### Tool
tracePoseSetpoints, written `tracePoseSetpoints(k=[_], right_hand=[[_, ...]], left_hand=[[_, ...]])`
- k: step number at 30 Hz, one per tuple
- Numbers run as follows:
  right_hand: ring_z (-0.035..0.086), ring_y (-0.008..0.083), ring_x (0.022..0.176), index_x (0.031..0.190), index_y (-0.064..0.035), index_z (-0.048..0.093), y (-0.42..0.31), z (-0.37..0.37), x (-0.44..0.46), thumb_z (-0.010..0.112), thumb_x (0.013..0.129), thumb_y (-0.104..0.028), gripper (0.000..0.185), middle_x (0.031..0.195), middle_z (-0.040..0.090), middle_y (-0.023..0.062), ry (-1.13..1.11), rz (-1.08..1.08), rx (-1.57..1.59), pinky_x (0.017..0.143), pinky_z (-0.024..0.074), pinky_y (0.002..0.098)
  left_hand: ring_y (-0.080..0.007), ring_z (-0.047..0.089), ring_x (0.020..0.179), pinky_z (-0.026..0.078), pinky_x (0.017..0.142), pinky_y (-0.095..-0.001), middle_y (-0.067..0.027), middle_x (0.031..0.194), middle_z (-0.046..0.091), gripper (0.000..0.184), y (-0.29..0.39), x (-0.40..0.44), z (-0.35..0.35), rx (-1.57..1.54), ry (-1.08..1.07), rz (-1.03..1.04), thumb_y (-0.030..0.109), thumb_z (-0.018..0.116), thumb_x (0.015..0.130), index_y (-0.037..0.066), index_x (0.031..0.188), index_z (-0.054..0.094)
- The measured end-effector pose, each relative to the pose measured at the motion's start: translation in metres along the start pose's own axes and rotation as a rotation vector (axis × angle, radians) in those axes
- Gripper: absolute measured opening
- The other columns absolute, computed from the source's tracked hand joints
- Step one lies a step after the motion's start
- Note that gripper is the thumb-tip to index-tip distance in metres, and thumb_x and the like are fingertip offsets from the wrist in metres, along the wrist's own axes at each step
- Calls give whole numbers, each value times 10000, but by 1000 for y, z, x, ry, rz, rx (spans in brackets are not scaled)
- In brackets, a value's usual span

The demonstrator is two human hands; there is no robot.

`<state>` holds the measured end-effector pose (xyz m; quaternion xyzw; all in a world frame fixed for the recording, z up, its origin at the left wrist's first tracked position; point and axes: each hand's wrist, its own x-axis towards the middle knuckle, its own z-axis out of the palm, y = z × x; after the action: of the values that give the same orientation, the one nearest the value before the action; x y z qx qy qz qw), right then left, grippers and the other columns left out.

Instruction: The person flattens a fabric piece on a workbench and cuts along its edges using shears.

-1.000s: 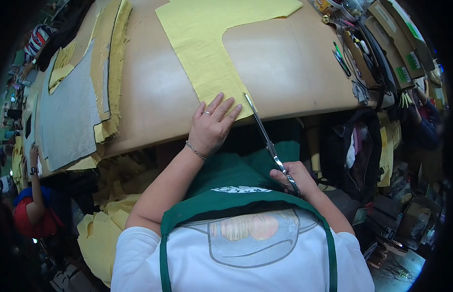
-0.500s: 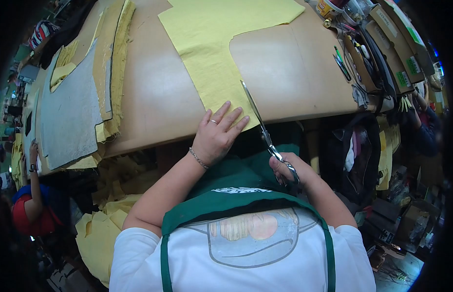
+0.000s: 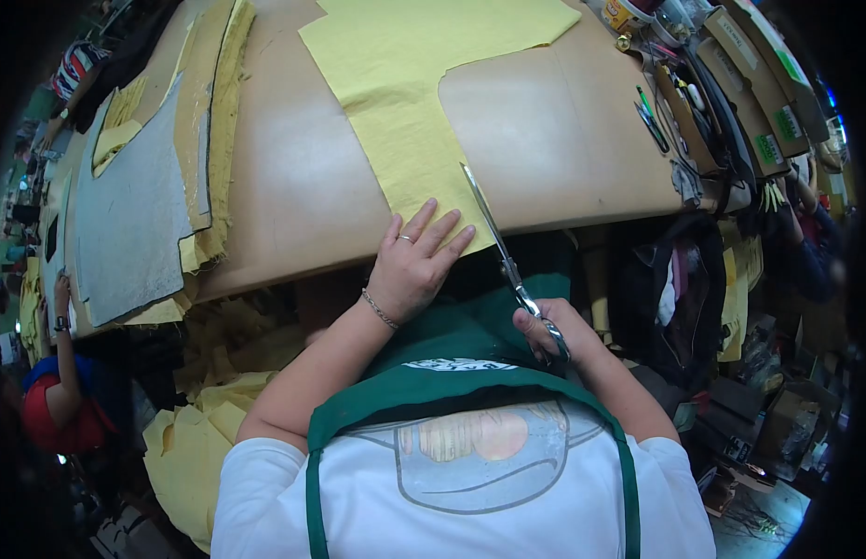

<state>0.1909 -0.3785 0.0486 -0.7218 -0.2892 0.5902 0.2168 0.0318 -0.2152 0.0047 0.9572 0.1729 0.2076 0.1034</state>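
1. Cloth (image 3: 405, 140) runs from upper centre to mid-frame, its near end at the surface's (image 3: 293, 158) edge. Nearest, just right of centre, the right hand's (image 3: 549, 328) fingers grip the scissors (image 3: 508, 270) by the handles, above the apron (image 3: 424, 337). Drooping blades could catch the apron.
2. In mid-frame, the left hand (image 3: 416, 265) lies flat on the cloth, fingers slightly spread, gripping nothing. Its fingertips are near the blades; a sideways slip could bring a nick.
3. The blades lie along the cloth's lower right edge; how far apart they stand, I cannot tell. A turn of the right wrist could send the cut astray.
4. Towards upper centre, a crease crosses the cloth. Since only the near end is pressed down, a pull could skew the rest.
5. Farther off, the snips (image 3: 652, 126) at upper right and the grey sheet (image 3: 140, 205) at left stand well apart from the cloth; fouling there seems unlikely unless it swings widely.
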Motion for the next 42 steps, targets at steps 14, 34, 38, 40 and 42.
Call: tracePoseSetpoints(k=[14,34,38,40,42], right_hand=[[502,115,465,674,-49,494,-5,-4,2,493,704,-663,614,530,484,29,-68,1,16,453,413,247],[498,110,425,636,-31,511,-6,-1,4,525,700,-639,612,494,476,25,36,37,0,422,411,245],[490,108,410,633,-26,515,-6,-2,1,540,716,-606,586,484,470,23,55,41,-22,413,407,243],[492,111,418,644,-27,515,-3,-4,2,531,716,-615,592,491,474,24,50,34,-31,413,407,244],[496,114,428,657,-28,515,-2,-7,4,519,716,-626,602,500,478,27,24,17,-31,414,406,244]], left_hand=[[-290,443,1123,395,824,-506,-57,1169,500,393,8,1,-10,7,-21,42,127,555,717,183,1107,542],[-324,464,1094,423,782,-529,-85,1163,498,418,20,-7,-11,-95,-55,80,105,565,693,160,1107,542],[-326,467,1091,424,782,-529,-86,1163,499,416,21,-7,-11,-99,-60,81,100,565,693,159,1105,544],[-326,470,1088,423,783,-529,-86,1162,500,416,21,-6,-11,-108,-62,80,96,563,693,160,1103,546],[-325,471,1087,422,785,-528,-86,1161,500,416,20,-6,-13,-115,-62,82,95,564,692,161,1102,547]])
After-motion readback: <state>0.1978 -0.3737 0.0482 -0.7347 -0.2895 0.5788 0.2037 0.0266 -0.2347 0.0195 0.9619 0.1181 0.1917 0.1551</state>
